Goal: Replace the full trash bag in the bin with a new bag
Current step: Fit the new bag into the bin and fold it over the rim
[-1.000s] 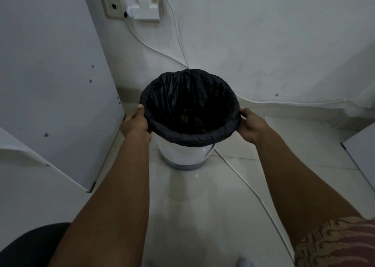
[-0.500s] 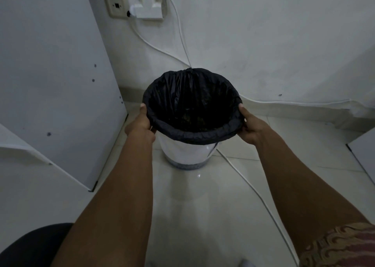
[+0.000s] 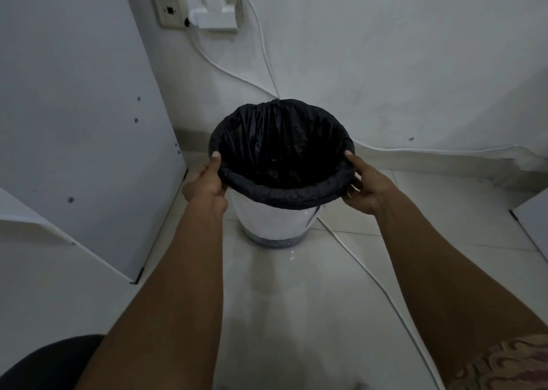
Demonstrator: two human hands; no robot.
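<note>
Between left hand (image 3: 204, 183) and right hand (image 3: 366, 189) the bin (image 3: 274, 223) stands upright, mouth up. Each hand pinches the bag (image 3: 281, 195) folded over the rim, thumbs on top, arms outstretched.

Your bare forearms stretch forward and draw slightly together, with your left hand (image 3: 206, 183) and right hand (image 3: 367, 189) level with each other. Each thumb lies on top of the rolled edge of the trash bag (image 3: 281, 193) and the fingers curl beneath it, pinching it at opposite sides.
</note>
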